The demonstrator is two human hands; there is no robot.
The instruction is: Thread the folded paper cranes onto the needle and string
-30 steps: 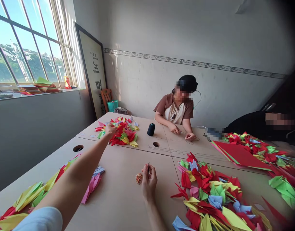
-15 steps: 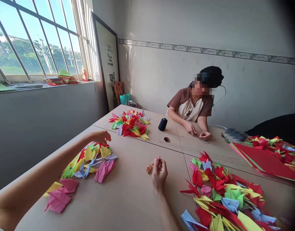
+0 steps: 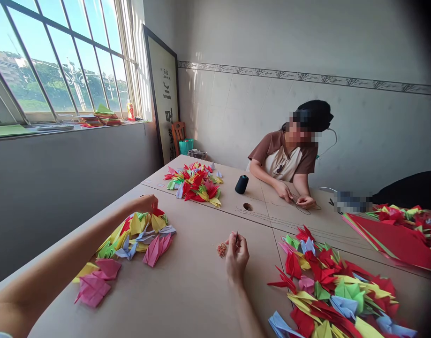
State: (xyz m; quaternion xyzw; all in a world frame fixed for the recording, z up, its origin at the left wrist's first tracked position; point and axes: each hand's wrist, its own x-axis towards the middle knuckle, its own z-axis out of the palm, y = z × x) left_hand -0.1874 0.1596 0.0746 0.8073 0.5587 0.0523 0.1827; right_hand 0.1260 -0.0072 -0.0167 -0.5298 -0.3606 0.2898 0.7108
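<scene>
Since the first frame, the left hand (image 3: 145, 203) has come back from the far pile of paper (image 3: 197, 180) to the far end of the near-left pile (image 3: 135, 225), while the right hand (image 3: 237, 257) keeps its place. Through the feed I see the left fingers curled down by a red folded piece (image 3: 159, 212); whether they pinch it or merely rest against it, I cannot tell. The right thumb and fingers pinch a thin dark tool (image 3: 237, 237), its end pointing up, just beside a small heap of orange bits (image 3: 221, 249). I'd take the red paper lightly along a fold, since a hard squeeze would probably crush it, and slide it sideways rather than tug, because the pieces there overlap. I'd hold the right wrist steady so it doesn't scatter the bits across the table (image 3: 187, 286). Farther out, loose pink paper (image 3: 93, 289) lies near the left forearm (image 3: 71, 258), so I'd keep that arm raised over it. Beyond the right hand's outer side spreads the right pile (image 3: 319, 267); a dark spool (image 3: 241, 184) stands past both hands, near a person (image 3: 287, 162) seated across from me.
</scene>
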